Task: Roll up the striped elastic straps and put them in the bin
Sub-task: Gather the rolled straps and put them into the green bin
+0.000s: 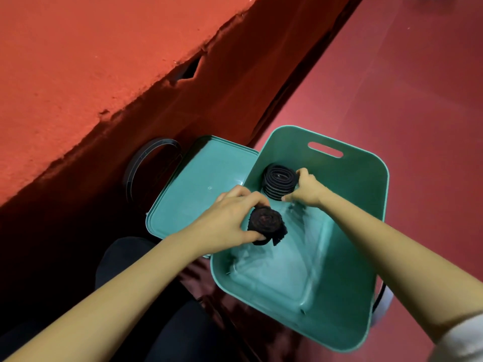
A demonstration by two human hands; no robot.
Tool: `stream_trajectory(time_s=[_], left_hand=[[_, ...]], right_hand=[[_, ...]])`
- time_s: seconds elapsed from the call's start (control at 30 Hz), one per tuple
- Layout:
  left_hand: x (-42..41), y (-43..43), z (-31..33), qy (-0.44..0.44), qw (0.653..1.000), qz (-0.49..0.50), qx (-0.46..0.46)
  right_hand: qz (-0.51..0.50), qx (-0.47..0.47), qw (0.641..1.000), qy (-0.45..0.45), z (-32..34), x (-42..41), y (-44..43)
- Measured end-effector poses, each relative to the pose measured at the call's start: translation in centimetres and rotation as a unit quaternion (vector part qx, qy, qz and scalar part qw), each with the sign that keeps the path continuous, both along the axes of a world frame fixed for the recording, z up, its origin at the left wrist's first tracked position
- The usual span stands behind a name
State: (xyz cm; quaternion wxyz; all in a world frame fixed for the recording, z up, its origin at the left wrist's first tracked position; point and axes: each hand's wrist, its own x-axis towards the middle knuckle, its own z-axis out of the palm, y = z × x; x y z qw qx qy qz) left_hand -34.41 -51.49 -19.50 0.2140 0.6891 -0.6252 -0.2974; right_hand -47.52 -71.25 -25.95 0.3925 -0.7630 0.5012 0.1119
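Plain teal rectangular plastic bin (366,184), centre right. Flat plastic lid (198,178) left of it is the same teal. Far rolled elastic strap (278,182): black, thin grey stripes. Near rolled elastic strap (265,222): black, reddish-brown tint on spiral face, stripes not discernible. Floor (405,87), upper right: maroon. Rough slab (78,61), upper left: orange-red. Sleeve (465,340), lower right: white.

Glossy plastic bin (376,205), woven straps (278,182)

Setting: plain indoor room, exact kind unclear.
Floor (397,84): smooth maroon surface.
Ledge (78,69): rough red-painted masonry, edge chipped.
Storage: teal plastic bin (362,189), lid (198,173) alongside.
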Motion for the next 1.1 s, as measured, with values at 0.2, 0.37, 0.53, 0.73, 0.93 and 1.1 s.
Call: stream_trajectory(time_s=[0.2,0.37,0.53,0.73,0.93,1.1], left_hand=[[-0.7,-0.1,0.9,-0.079,0.996,-0.014,-0.048],[-2.2,-1.0,1.9,-0.016,0.998,-0.016,-0.057],[-3.8,-1.8,1.8,0.078,0.996,-0.022,-0.038],[-2.6,-2.0,1.1,0.066,0.994,-0.016,-0.082],[1.3,-1.2,0.5,-0.1,0.986,0.088,-0.1],[1.6,-1.1,-0.1,-0.03,0.996,0.07,-0.043]], right_hand=[[0.206,0.012,0.978,0.03,8.5,-3.8,2.9],[0.181,0.117,0.971,-0.104,12.2,-6.6,8.3],[0.109,0.0,0.984,-0.142,11.2,-6.9,8.8],[0.103,-0.057,0.983,-0.142,10.9,-6.9,8.1],[0.039,-0.04,0.998,-0.035,7.7,-6.2,2.9],[0.027,-0.09,0.996,0.007,4.5,-4.1,0.1]])
